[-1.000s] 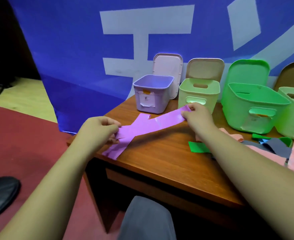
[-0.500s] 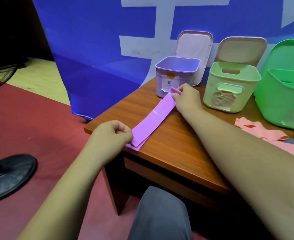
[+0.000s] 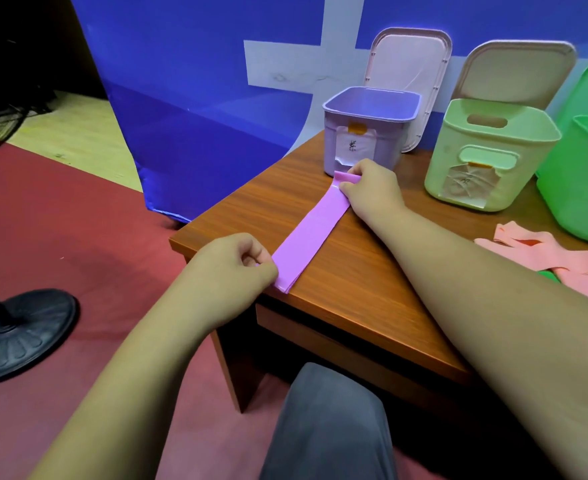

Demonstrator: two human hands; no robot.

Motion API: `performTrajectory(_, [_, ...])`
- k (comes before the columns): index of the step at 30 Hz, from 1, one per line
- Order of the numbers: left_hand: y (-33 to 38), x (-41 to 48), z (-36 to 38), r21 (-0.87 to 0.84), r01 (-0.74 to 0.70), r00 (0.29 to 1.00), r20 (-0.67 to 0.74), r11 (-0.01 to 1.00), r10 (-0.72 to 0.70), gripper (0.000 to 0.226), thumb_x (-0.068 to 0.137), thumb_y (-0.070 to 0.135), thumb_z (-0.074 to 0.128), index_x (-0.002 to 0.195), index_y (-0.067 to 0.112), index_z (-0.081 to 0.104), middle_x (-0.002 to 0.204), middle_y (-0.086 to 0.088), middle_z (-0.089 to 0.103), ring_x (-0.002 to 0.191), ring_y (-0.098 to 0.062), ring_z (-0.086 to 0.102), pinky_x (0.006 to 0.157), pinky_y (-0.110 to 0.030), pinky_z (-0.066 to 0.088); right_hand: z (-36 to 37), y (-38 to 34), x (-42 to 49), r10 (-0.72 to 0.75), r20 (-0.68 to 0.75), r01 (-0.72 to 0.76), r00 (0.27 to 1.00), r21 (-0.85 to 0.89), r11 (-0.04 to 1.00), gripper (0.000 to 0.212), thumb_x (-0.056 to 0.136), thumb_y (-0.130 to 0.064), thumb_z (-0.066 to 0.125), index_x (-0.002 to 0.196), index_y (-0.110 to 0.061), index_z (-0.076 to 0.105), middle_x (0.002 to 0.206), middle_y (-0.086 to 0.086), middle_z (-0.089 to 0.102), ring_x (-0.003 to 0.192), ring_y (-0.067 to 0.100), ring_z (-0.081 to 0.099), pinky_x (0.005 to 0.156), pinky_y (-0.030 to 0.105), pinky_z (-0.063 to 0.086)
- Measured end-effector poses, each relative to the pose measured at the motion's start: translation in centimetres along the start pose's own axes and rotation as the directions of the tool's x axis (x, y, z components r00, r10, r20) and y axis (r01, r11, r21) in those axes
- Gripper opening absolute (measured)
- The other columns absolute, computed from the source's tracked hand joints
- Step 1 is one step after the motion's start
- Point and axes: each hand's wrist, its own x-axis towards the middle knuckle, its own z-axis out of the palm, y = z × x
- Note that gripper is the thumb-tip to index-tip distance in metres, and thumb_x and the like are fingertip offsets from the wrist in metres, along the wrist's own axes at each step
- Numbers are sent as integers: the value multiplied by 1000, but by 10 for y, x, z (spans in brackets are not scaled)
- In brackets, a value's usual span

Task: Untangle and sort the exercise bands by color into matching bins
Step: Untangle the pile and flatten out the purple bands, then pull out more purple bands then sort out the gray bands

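A purple exercise band (image 3: 311,233) lies flat and doubled along the left part of the wooden table (image 3: 351,292). My left hand (image 3: 232,263) pinches its near end at the table's front corner. My right hand (image 3: 372,190) pinches its far end, where the band folds over, just in front of the purple bin (image 3: 368,129). That bin stands with its lid up. Pink bands (image 3: 545,252) lie in a heap at the right, with a sliver of a green band (image 3: 547,274) beside them.
A pale green bin (image 3: 486,154) with its lid up stands right of the purple one, and a bright green bin (image 3: 583,181) is at the frame's right edge. A blue banner hangs behind the table. A black fan base (image 3: 15,334) sits on the red floor at left.
The crossed purple band has been pulled straight and laid flat on the table. My right hand moved its end toward the purple bin. The view shifted left, hiding most of the band pile.
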Motion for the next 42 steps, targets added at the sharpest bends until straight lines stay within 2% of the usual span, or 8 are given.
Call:
performTrajectory(7, [6,-4,0,54,-8,999,-35,998,10,4,84,26,71,80,25,74,61,11,50,54,-6,44,57,-27,38,0,-1,-1,-49,13,50,999,-90,995,30,99,-28,74,124,-13,69,126,9,62,111,27,63,84,31,42])
performTrajectory(13, [27,-2,1,92,-90,989,-108,992,100,10,83,18,66,76,23,71,56,12,55,56,-5,50,57,-26,38,-27,6,-11,-86,83,95,993,-106,990,47,99,-26,68,144,-12,60,140,12,56,124,31,61,101,35,47])
performTrajectory(18, [62,0,19,13,-191,981,-28,981,192,14,93,17,64,83,19,71,61,5,66,54,-7,66,54,-22,50,-75,18,-31,-138,126,155,982,-130,979,25,98,-23,67,121,-18,75,124,8,69,115,26,65,100,34,48])
performTrajectory(23, [98,9,60,-9,-313,945,92,950,312,11,94,18,66,86,18,73,65,8,60,48,-3,55,48,-11,40,-136,41,-60,-149,116,161,982,-104,981,16,100,-23,65,104,-22,80,103,-8,73,99,13,63,80,25,40])
performTrajectory(31, [184,21,146,52,-588,792,243,807,560,16,96,34,68,90,21,76,80,5,72,79,-7,64,74,-29,50,-241,120,-122,-80,-23,75,997,-177,981,16,103,-33,66,103,-24,79,96,-9,70,92,13,62,72,26,37])
performTrajectory(35, [233,20,194,21,-702,671,353,712,652,16,98,33,67,92,21,75,76,9,68,70,0,58,59,-15,38,-277,168,-150,-10,-106,-9,994,-176,984,14,100,-33,67,98,-28,79,94,-12,72,91,14,66,73,27,42])
performTrajectory(40, [269,22,249,20,-804,546,422,594,724,13,99,29,66,98,19,75,86,6,70,77,-10,62,63,-19,40,-294,215,-176,43,-172,-78,984,-199,977,13,101,-28,67,97,-24,79,97,-7,73,95,14,64,78,28,38])
performTrajectory(42, [268,24,270,11,-849,486,407,528,773,13,99,31,68,103,20,73,93,5,65,85,-13,60,76,-27,45,-291,227,-184,30,-205,-66,978,-171,983,12,100,-24,68,94,-24,78,97,-6,73,95,13,63,78,26,38])
